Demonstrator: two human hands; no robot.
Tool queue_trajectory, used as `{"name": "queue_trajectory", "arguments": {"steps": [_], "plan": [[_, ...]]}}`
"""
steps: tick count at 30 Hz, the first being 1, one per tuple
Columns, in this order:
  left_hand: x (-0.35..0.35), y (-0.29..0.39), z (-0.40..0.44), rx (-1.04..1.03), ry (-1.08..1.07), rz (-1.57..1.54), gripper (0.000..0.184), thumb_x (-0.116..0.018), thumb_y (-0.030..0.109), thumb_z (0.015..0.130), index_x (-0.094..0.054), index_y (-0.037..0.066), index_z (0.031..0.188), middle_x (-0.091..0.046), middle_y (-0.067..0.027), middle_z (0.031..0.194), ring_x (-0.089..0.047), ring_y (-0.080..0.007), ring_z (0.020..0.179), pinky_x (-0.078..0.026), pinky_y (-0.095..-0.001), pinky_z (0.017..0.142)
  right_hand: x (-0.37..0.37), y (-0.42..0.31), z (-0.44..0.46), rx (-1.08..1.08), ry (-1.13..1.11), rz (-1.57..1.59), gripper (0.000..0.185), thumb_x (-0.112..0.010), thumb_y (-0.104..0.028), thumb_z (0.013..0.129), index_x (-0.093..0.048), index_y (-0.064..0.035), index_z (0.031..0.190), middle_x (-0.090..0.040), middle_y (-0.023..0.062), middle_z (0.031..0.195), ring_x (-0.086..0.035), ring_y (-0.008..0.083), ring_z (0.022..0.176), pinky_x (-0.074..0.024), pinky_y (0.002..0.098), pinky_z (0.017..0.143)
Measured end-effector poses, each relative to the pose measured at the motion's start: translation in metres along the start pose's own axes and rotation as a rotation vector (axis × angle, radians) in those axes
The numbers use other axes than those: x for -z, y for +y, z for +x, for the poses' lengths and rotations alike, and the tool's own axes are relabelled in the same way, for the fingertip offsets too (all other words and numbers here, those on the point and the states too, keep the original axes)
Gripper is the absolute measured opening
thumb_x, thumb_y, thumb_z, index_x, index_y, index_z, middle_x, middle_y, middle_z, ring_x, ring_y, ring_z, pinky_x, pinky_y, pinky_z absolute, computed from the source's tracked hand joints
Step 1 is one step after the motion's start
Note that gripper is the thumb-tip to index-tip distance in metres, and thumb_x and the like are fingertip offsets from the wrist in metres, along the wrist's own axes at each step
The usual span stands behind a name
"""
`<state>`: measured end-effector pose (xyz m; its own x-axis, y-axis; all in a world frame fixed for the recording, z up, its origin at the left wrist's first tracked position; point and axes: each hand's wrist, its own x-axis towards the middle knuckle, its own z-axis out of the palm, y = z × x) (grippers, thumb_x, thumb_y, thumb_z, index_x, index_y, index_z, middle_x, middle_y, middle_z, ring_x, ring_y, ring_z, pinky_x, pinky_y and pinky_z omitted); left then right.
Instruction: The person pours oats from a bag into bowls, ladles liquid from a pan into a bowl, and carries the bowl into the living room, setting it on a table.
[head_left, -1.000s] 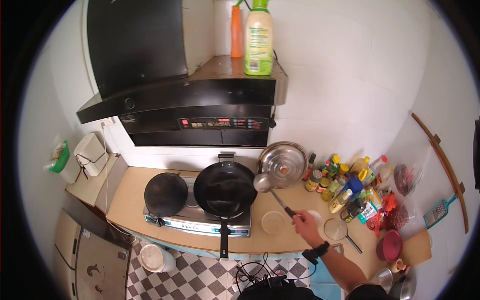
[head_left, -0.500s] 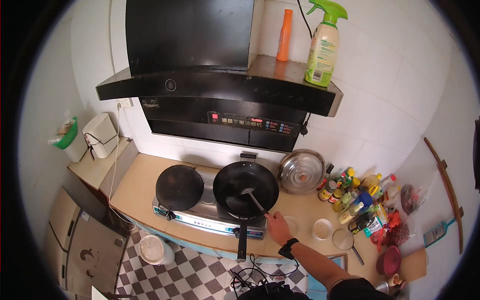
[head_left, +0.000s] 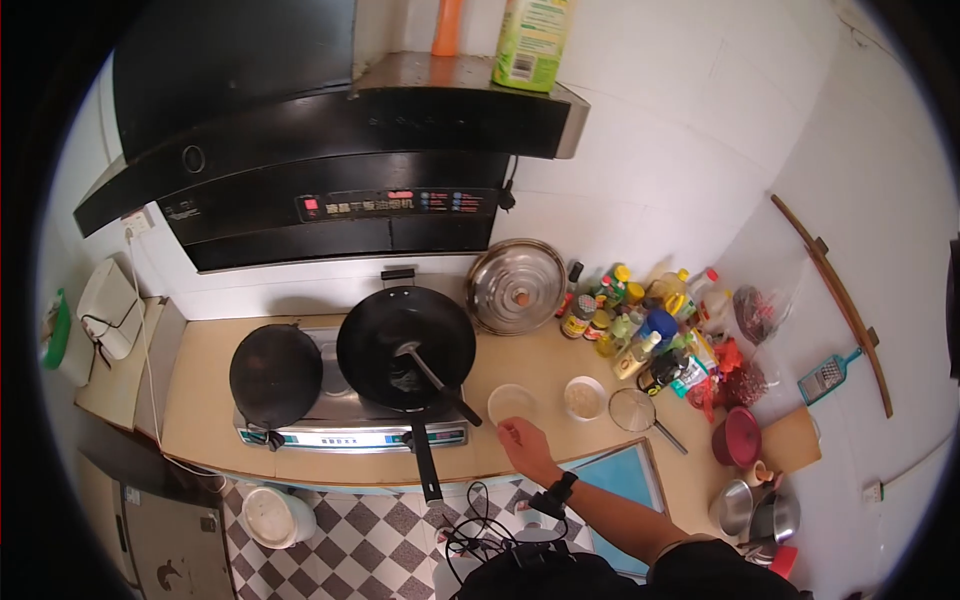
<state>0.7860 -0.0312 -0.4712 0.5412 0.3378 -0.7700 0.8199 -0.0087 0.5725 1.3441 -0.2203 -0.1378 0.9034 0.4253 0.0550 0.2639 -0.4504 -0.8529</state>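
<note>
Ladle (head_left: 438,380): head in wok (head_left: 380,322), handle over R rim, prob. for easy reach. R hand (head_left: 525,446): R of wok, apart from ladle, fingers curled, can't tell if pressed tog.; L hand unseen. See-through bowl (head_left: 490,402): R of wok.

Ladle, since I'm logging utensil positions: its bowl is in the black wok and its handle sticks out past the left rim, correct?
No: in the head view the ladle has its bowl in the black wok, but its handle sticks out past the right rim.
</note>
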Motion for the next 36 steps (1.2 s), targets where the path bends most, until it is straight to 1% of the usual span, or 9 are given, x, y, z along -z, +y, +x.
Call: {"name": "queue_trajectory", "arguments": {"steps": [3, 6, 8, 10, 14, 21, 29, 32, 36], "plan": [[0.014, 0.023, 0.031, -0.155, 0.019, -0.264, 0.038, -0.067, 0.049, 0.089, -0.064, 0.016, 0.106, -0.066, -0.0029, 0.098, -0.059, -0.0226, 0.075, -0.051, -0.0461, 0.062, 0.033, 0.065, -0.027, -0.128, -0.13, -0.035, 0.03, -0.066, -0.021, 0.096, -0.063, 0.0018, 0.116, -0.072, 0.0136, 0.095, -0.072, 0.0177, 0.077, -0.0568, 0.0304, 0.067], [0.005, 0.06, 0.032, 0.298, 0.0, -0.383, 0.044, -0.064, 0.053, 0.091, -0.061, 0.016, 0.113, -0.064, -0.0055, 0.107, -0.058, -0.0239, 0.079, -0.05, -0.0475, 0.059, 0.066, 0.103, -0.048, -0.334, -0.194, 0.105, 0.028, -0.065, -0.021, 0.097, -0.065, 0.0006, 0.115, -0.073, 0.0116, 0.095, -0.072, 0.0174, 0.078, -0.0573, 0.0306, 0.067], [-0.014, 0.071, 0.032, 0.242, 0.015, -0.513, 0.043, -0.06, 0.05, 0.096, -0.059, 0.015, 0.119, -0.064, -0.0099, 0.112, -0.06, -0.0257, 0.085, -0.052, -0.0474, 0.066, 0.08, 0.125, -0.05, -0.488, -0.218, 0.231, 0.027, -0.064, -0.02, 0.097, -0.065, -0.0004, 0.115, -0.072, 0.0109, 0.096, -0.072, 0.0181, 0.08, -0.0575, 0.0305, 0.067], [-0.034, 0.1, 0.034, 0.031, 0.166, -0.516, 0.024, -0.065, 0.013, 0.087, -0.067, 0.003, 0.108, -0.068, -0.0136, 0.081, -0.067, -0.0276, 0.062, -0.056, -0.0386, 0.053, 0.09, 0.151, -0.042, -0.656, -0.184, 0.403, 0.029, -0.062, -0.024, 0.099, -0.065, -0.0019, 0.116, -0.071, 0.0097, 0.098, -0.071, 0.0182, 0.083, -0.0573, 0.0301, 0.067], [-0.08, 0.203, 0.001, -0.017, 0.291, -0.389, 0.027, -0.058, 0.015, 0.093, -0.066, -0.004, 0.11, -0.072, -0.0129, 0.085, -0.068, -0.0183, 0.062, -0.056, -0.0292, 0.052, 0.096, 0.196, -0.012, -0.662, -0.258, 0.391, 0.033, -0.057, -0.029, 0.102, -0.064, -0.0028, 0.121, -0.069, 0.009, 0.104, -0.069, 0.0174, 0.088, -0.057, 0.031, 0.072], [-0.137, 0.409, 0.02, -0.362, 0.113, -0.176, 0.033, -0.061, 0.027, 0.102, -0.066, 0.005, 0.127, -0.072, -0.0065, 0.111, -0.069, -0.0166, 0.093, -0.058, -0.0307, 0.08, 0.045, 0.279, 0.066, -0.315, -0.144, 0.337, 0.049, -0.052, -0.042, 0.105, -0.056, -0.0085, 0.14, -0.065, 0.0014, 0.12, -0.06, 0.0123, 0.106, -0.0484, 0.0311, 0.088], [-0.179, 0.528, 0.128, -0.317, -0.056, -0.947, 0.068, -0.055, 0.041, 0.105, -0.029, 0.005, 0.158, -0.045, -0.0168, 0.151, -0.056, -0.0332, 0.126, -0.054, -0.0459, 0.099, 0.005, 0.276, 0.124, -0.488, -0.188, 0.537, 0.05, -0.046, -0.042, 0.107, -0.056, -0.0083, 0.142, -0.062, 0.0019, 0.132, -0.056, 0.0177, 0.117, -0.044, 0.0334, 0.1], [-0.187, 0.549, 0.153, -0.262, -0.045, -1.124, 0.073, -0.052, 0.042, 0.106, -0.02, 0.006, 0.16, -0.036, -0.0173, 0.157, -0.051, -0.0371, 0.13, -0.052, -0.0511, 0.101, -0.007, 0.268, 0.127, -0.29, -0.19, 0.418, 0.047, -0.044, -0.039, 0.108, -0.059, -0.0057, 0.137, -0.064, 0.0038, 0.127, -0.057, 0.0166, 0.114, -0.0447, 0.0331, 0.099], [-0.188, 0.561, 0.164, -0.237, -0.034, -1.165, 0.063, -0.049, 0.04, 0.107, -0.028, 0.012, 0.159, -0.044, -0.0099, 0.151, -0.054, -0.0343, 0.127, -0.053, -0.0527, 0.101, -0.01, 0.258, 0.132, -0.413, -0.159, 0.61, 0.046, -0.042, -0.037, 0.109, -0.062, -0.0017, 0.132, -0.065, 0.0066, 0.124, -0.058, 0.0166, 0.112, -0.0454, 0.0336, 0.099]]}}
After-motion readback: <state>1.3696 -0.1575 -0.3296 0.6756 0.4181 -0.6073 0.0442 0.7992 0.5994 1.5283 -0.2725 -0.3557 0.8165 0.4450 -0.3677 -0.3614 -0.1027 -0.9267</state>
